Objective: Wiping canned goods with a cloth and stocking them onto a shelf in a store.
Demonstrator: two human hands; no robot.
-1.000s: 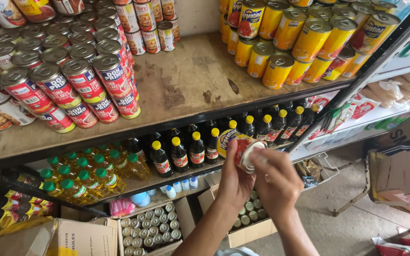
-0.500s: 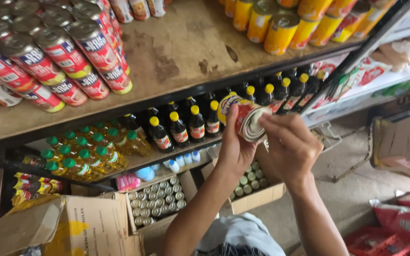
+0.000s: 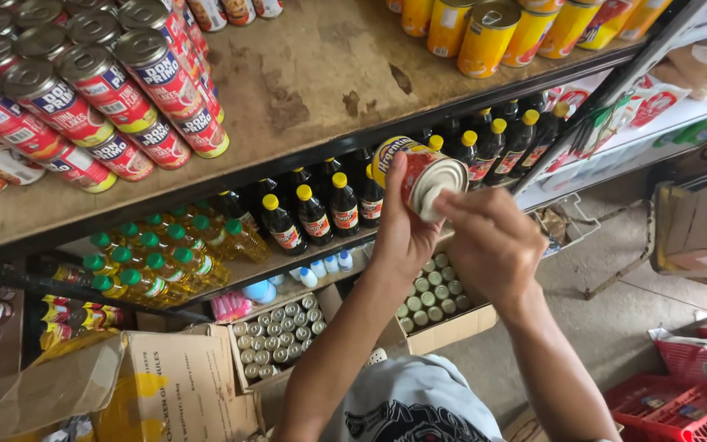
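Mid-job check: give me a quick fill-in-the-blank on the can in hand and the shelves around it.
1. The left hand holds a red and yellow ____ tilted on its side.
2. The right hand touches the can's ____ end.
3. The dark bottles on the shelf below have ____ caps.
4. The open cardboard boxes on the floor hold small ____.

Missing words: can; metal; yellow; cans
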